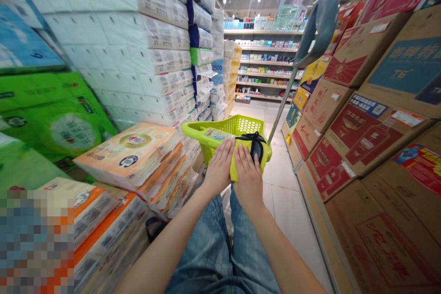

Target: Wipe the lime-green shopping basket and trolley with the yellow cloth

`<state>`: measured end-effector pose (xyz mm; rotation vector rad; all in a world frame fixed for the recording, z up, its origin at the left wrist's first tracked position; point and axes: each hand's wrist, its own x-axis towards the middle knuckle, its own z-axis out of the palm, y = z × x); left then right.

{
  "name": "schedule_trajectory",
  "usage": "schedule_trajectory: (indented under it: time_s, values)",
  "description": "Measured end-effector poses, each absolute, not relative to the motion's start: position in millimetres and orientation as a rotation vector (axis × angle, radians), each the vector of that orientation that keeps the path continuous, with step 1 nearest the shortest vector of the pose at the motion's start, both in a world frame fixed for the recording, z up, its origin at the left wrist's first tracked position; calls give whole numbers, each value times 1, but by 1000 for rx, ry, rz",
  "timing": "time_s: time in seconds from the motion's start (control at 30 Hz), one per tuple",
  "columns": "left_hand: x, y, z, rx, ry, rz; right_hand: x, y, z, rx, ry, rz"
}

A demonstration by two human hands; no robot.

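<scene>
A yellow-green plastic shopping basket [250, 125] stands in the aisle in front of my knees. A small yellow pouch [233, 175] with black cord and a dark, shiny patch lies at its near rim. My right hand [247, 177] rests flat on the pouch, fingers stretched out over its front. Beside it, my left hand [220, 165] lies with straight fingers on the near rim, its inner edge touching the pouch. Both thumbs are mostly hidden. Rising from the basket's right side is a long metal pull rod with a grey loop handle [317, 27].
Tissue packs [131, 147] are stacked close on the left, with tall white pack stacks [161, 32] behind. Cardboard cartons [358, 128] line the right side. The tiled aisle floor [284, 193] runs ahead to shelves [265, 62] of small goods.
</scene>
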<state>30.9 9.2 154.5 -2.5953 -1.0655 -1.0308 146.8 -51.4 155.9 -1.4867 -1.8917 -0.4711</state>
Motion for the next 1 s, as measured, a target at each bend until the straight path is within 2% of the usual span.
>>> schedule_trajectory:
  time_s: [0.17,0.4,0.77,1.0]
  values:
    - [32,7,156,-2598,-1067,-1027,176,-65,151,-1448,-1923,-458]
    - [35,6,156,-2600,-1078,-1063,226,-67,154,-1482,-1680,-398]
    - [33,10,151,-2602,-1082,-1056,151,-43,164,-1540,-1804,-546]
    - [33,9,153,-2597,-1062,-1047,170,-64,157,-1467,-1919,-492]
